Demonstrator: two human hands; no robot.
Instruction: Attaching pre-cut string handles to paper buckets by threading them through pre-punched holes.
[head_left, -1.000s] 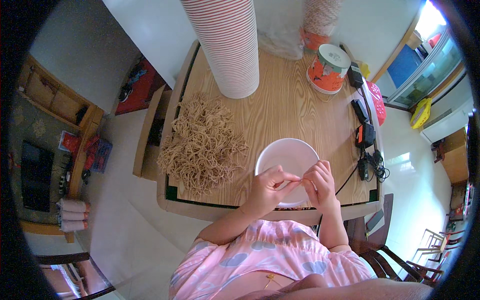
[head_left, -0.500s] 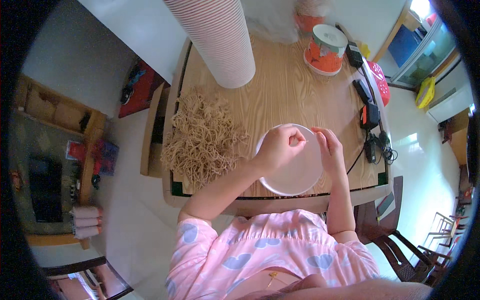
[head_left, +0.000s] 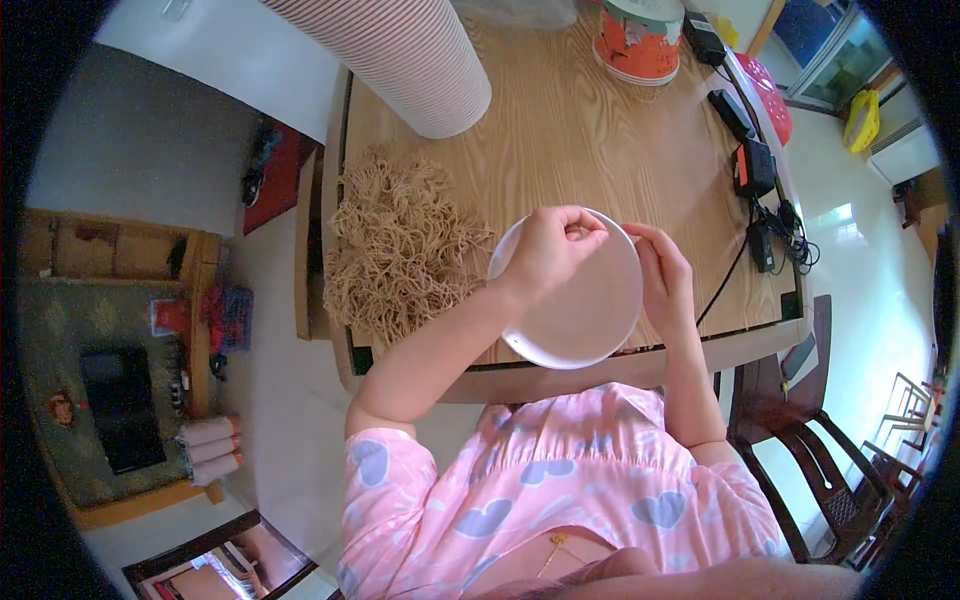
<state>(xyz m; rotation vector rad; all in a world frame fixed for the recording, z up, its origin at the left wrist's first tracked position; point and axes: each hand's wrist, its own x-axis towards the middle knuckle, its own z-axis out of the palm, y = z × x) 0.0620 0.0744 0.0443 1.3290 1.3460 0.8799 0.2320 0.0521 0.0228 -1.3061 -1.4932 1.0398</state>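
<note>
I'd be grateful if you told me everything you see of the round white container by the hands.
The container is round and open-topped, with a smooth, plain inside and a brighter rim; it looks like coated paper or plastic. Its mouth faces the camera, at the near edge of the table. The left hand covers its upper-left part; the right hand is at its right rim. Firm contact is unclear.

black adapter (head_left: pixel 753 168), yellow bag (head_left: pixel 861 121), dark wooden chair (head_left: pixel 764 400)

The left forearm (head_left: pixel 440 345) slants inward to the left hand (head_left: pixel 548 248), its fingers curled into a pinch, while the right forearm (head_left: pixel 693 385) rises steeply to the right hand (head_left: pixel 667 272), fingers bent inward.
</note>
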